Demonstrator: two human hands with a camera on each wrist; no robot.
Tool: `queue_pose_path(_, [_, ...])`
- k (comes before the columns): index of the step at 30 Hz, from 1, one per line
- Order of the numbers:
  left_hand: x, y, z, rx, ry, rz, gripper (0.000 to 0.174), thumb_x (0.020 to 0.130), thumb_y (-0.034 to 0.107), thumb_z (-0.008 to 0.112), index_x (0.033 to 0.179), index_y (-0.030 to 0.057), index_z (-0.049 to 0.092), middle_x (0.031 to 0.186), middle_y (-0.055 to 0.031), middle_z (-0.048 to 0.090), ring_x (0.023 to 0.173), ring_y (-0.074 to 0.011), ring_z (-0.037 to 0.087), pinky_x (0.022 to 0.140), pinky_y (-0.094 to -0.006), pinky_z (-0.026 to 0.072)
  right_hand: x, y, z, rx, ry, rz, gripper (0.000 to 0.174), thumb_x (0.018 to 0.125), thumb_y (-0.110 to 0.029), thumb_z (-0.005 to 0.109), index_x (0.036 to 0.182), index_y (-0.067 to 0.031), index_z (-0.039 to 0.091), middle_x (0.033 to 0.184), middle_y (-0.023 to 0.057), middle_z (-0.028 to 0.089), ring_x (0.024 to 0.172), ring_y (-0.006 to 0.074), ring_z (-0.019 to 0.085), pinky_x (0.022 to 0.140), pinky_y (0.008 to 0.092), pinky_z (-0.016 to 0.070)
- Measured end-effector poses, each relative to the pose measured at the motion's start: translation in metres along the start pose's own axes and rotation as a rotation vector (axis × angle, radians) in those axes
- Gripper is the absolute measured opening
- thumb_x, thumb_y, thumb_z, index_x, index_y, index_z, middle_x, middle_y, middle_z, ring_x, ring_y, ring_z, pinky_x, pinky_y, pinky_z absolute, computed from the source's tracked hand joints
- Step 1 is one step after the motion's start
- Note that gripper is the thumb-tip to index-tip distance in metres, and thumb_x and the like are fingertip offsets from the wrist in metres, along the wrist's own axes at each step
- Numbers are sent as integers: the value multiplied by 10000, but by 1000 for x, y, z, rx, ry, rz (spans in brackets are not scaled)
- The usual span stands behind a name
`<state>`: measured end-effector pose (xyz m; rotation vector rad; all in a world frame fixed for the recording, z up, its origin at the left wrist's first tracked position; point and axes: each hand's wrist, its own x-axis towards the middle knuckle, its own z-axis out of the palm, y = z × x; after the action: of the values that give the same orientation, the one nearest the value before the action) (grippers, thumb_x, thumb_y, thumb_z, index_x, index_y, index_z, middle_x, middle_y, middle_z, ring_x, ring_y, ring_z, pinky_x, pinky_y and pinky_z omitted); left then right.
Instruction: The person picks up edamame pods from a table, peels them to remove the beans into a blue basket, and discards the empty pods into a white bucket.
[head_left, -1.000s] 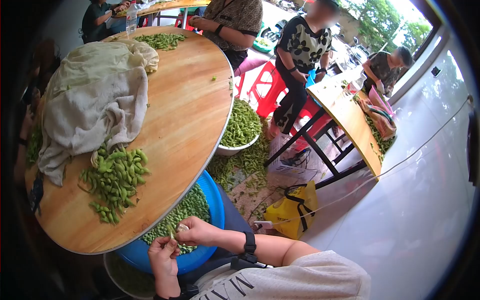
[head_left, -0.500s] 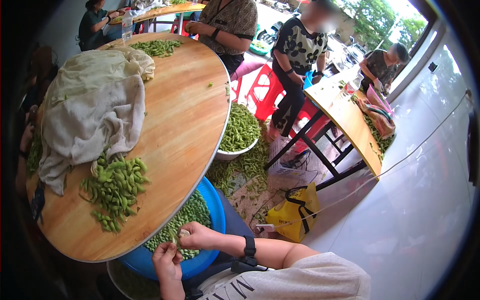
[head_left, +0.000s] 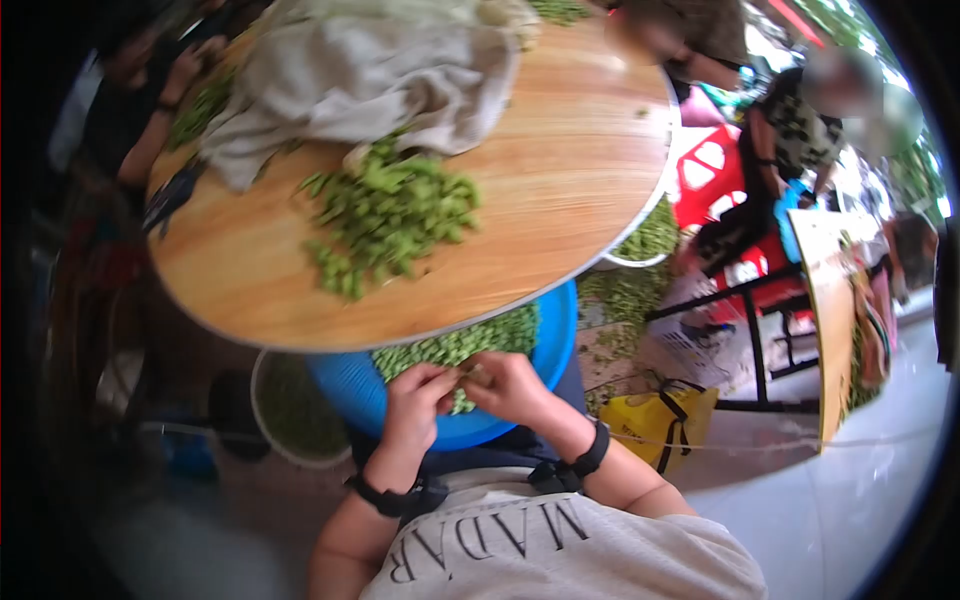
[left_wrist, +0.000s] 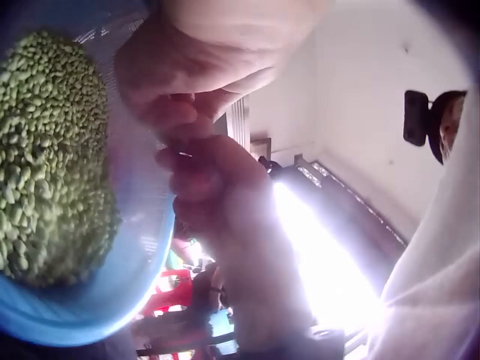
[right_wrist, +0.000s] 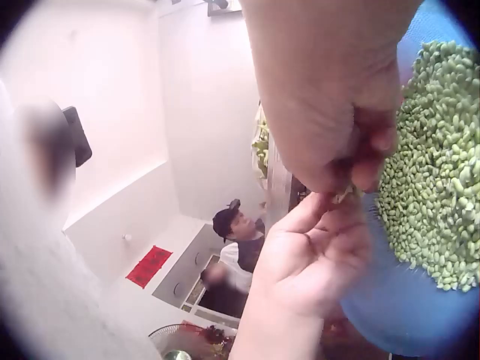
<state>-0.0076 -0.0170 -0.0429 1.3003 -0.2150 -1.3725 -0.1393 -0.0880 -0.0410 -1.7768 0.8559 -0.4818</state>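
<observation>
Both hands meet over a blue basin of shelled green beans, in front of the round table's near edge. The left hand pinches at a small edamame pod with thumb and forefinger. Against it, the right hand curls its fingers round the pod's other end. Most of the pod is hidden by the fingers in every view. On the wooden round table lies a pile of unshelled edamame pods, just beyond the hands.
A pale cloth covers a heap on the table. Below left of the basin stands a tub with greenery inside. At right are a white bowl of pods, a yellow bag and another table. Other people sit around.
The head view has swung to the right's opposite side and downward, so the table and basin appear further right. The hands stay together over the basin, fingers drawn closer around the pod.
</observation>
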Motion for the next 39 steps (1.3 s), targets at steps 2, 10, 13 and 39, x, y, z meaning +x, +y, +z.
queue_pose_path(2, [-4,-5,-9,85,17,85,75,769,59,635,756,4,586,628,-25,559,484,-77,487,422,-194,349,0,-11,3,-34,23,25,145,698,-97,599,806,0,595,637,191,560,601,332,586,540,366,466])
queue_pose_path(10, [-48,24,-126,555,535,461,84,768,25,623,842,24,584,730,-30,571,577,-85,529,486,-215,422,6,-33,-29,-485,-49,-113,208,699,-58,590,904,-22,590,708,180,534,634,355,553,551,412,451])
queue_pose_path(13, [-63,28,-187,1169,752,586,283,700,-53,593,975,5,571,932,-127,547,844,-264,576,695,-325,476,30,-74,-25,-330,15,-342,161,714,-123,620,837,-29,579,717,155,523,617,345,541,543,410,448])
queue_pose_path(39, [-15,124,7,621,-472,300,213,789,26,607,995,-26,619,681,-7,604,607,-46,527,544,-207,425,43,-93,-65,-19,-159,-360,100,739,-71,639,825,-25,623,710,93,553,676,198,547,595,287,423])
